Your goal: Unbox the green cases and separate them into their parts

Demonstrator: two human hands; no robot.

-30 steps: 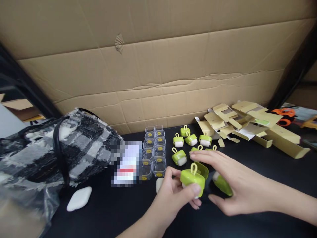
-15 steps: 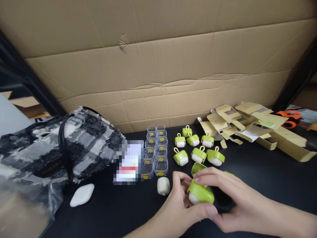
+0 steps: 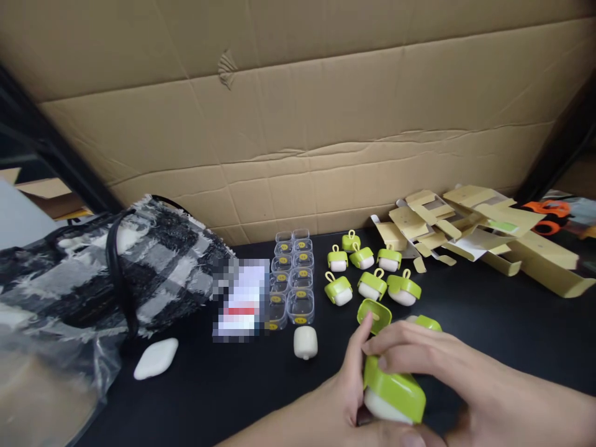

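Both hands, left hand [image 3: 344, 397] and right hand [image 3: 447, 372], clasp the green case [image 3: 393, 394] just before the empty green shell [image 3: 374, 315]; a loose squeeze might pop its white insert out.

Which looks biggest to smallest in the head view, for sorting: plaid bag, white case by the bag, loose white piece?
1. plaid bag
2. white case
3. loose white piece, slightly smaller, though it is close enough to leave unsure.
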